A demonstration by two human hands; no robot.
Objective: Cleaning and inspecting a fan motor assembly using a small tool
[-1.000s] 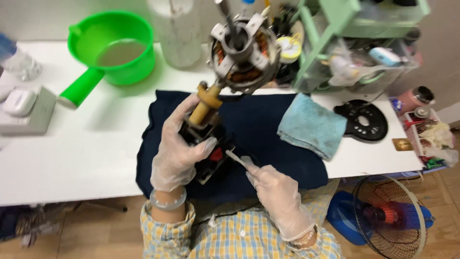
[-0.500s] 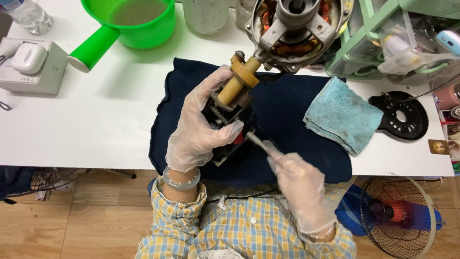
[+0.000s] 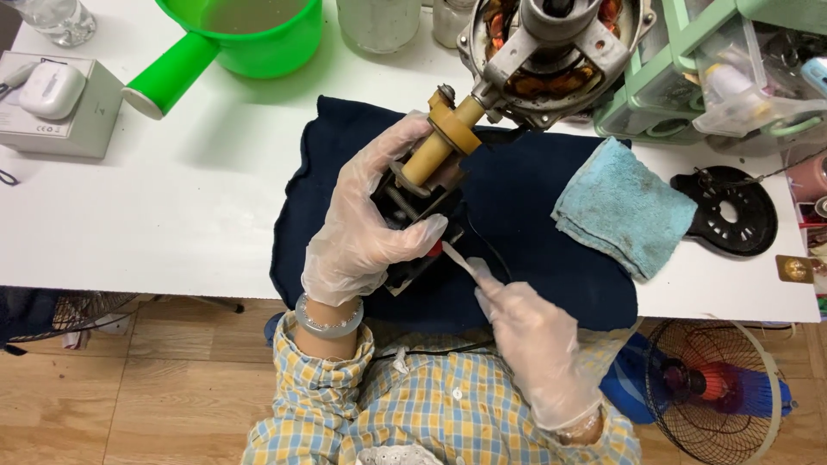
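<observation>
— What do we record for the hands?

— We note the left hand, gloved, wrapped around the black lower housing of a motor assembly, gripping it above the dark blue cloth. The right hand, also gloved, pinches a thin white strip whose tip meets the housing just beside the left thumb.

— And the assembly's position?

— We find it tilted, its tan shaft rising to the metal motor body near the table's far edge. A light blue rag lies on the cloth to the right; a green scoop stands well apart, upper left.
</observation>
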